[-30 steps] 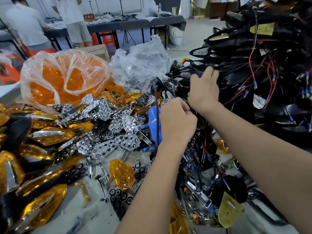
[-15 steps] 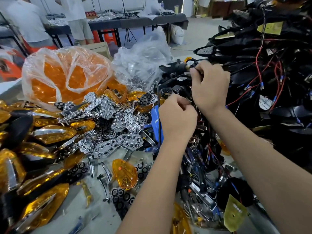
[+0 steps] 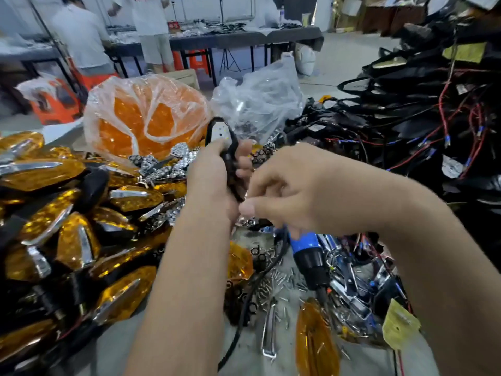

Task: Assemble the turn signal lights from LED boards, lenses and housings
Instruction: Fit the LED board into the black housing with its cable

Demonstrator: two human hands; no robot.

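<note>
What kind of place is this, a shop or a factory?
Most likely a small assembly workshop: finished amber lights piled up, a bag of orange lenses, stacked wired black housings, and other workers at tables behind.

A single wide-angle view from the person's head looks forward and down, close over the grey bench (image 3: pixel 173 346), with both forearms reaching in from the bottom edge. The two hands meet near the centre. Toward the top edge it takes in the room's far dark tables (image 3: pixel 244 36), with straight lines bowed.
</note>
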